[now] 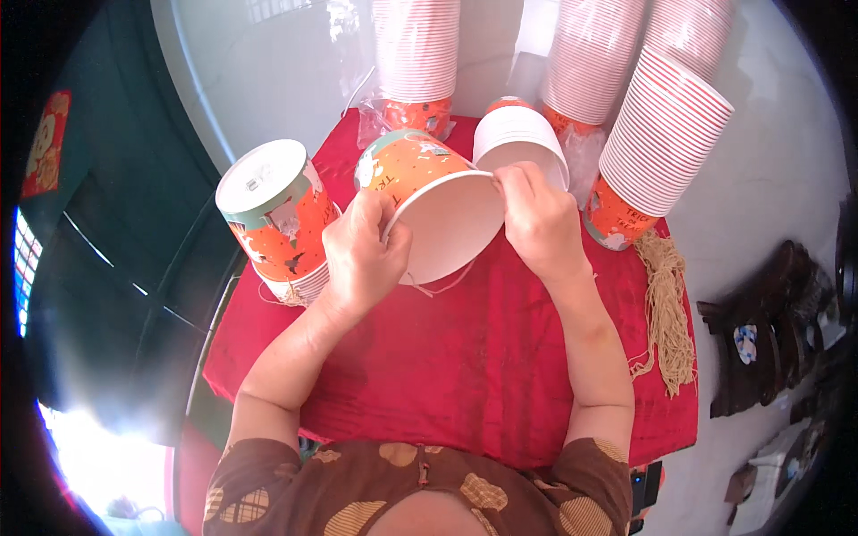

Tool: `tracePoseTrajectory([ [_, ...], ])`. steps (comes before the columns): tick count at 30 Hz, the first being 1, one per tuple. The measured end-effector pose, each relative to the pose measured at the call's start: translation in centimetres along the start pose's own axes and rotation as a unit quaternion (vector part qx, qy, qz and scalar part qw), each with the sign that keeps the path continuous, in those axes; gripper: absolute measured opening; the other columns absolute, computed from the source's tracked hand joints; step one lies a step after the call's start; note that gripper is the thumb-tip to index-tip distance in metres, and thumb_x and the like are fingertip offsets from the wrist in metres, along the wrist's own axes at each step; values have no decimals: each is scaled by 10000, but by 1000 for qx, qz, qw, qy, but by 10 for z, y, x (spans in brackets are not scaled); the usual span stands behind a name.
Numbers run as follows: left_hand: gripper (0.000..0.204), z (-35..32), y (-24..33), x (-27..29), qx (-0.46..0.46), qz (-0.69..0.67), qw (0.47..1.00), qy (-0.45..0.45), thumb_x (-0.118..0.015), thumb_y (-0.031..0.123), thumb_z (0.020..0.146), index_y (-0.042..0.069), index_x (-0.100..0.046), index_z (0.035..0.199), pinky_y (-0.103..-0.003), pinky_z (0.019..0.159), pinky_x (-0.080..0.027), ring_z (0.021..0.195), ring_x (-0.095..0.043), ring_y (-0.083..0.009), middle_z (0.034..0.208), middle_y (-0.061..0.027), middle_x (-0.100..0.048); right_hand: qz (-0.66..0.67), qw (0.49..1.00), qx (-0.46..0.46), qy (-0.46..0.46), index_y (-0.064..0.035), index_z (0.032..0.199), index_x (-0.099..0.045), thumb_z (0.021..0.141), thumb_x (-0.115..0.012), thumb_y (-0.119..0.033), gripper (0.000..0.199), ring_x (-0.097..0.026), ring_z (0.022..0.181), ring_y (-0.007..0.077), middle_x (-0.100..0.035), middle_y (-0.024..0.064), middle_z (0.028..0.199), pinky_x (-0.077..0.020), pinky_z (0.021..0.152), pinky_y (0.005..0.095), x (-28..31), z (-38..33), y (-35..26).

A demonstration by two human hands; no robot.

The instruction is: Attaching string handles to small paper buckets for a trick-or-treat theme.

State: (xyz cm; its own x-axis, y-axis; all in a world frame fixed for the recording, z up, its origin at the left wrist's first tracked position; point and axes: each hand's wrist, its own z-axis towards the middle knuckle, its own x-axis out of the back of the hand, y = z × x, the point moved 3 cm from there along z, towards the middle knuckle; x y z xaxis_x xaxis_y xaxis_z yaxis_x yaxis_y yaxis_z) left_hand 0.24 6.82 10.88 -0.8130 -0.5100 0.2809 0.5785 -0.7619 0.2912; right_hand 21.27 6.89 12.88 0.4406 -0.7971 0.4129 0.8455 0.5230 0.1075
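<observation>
Between my hands is an orange and green paper bucket [420,165] with printed figures, tilted so that its white inside faces me. My left hand [366,250] is closed on the left side of its rim, thumb and fingers pinching the edge. On the right side of the rim, my right hand [541,219] pinches with fingers pressed together; whether it also holds string there is hidden. A thin cord [438,290] hangs in a loop below the bucket's lower rim. Left of my left hand, an upside-down stack of similar buckets [281,214] has string at its base.
Behind my right hand lies a tilted bucket stack [518,147], open end toward me. Tall nested stacks [416,54], some in clear plastic, line the far edge. Another leaning stack [666,134] stands right. A bundle of tan string [666,322] drapes over the red-covered table's [447,384] right side.
</observation>
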Motion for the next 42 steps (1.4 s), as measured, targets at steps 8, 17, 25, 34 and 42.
tracePoseTrajectory([
  [8,247,-11,-10,-8,-27,51,998,3,-656,-25,685,73,-456,792,-364,447,-431,503,-538,-264,619,-78,-493,177,983,-27,-47,-14,855,-539,807,-634,26,113,-614,684,326,-582,128,774,-477,564,399,24,12,7],
  [17,307,-14,-14,-16,-131,83,988,9,-685,-44,609,72,-428,729,-373,413,-403,487,-509,-263,635,-85,-448,144,984,-88,-62,-23,847,-517,804,-624,-12,116,-596,632,353,-590,156,760,-478,536,399,19,8,5],
  [25,324,-10,-14,-12,-141,113,983,35,-699,-54,585,70,-411,668,-376,414,-395,480,-492,-263,611,-88,-417,517,707,-460,-146,-1,889,-562,906,-572,-113,114,-478,448,85,-609,72,681,-363,375,237,4,4,2],
  [34,351,-25,-12,-21,-183,70,981,3,-714,-52,572,69,-404,685,-378,398,-362,468,-471,-263,615,-89,-419,654,536,-526,-96,-59,817,-561,968,-534,-274,265,-290,375,23,-371,-56,508,-228,314,196,-11,-5,-2],
  [42,279,-40,18,-33,-303,-98,940,-123,-744,69,630,70,-465,644,-330,424,-416,499,-494,-210,637,-65,-430,557,639,-512,-139,-65,648,-551,862,-585,-70,217,-303,381,1,-412,-70,522,-200,332,208,-10,-9,10],
])
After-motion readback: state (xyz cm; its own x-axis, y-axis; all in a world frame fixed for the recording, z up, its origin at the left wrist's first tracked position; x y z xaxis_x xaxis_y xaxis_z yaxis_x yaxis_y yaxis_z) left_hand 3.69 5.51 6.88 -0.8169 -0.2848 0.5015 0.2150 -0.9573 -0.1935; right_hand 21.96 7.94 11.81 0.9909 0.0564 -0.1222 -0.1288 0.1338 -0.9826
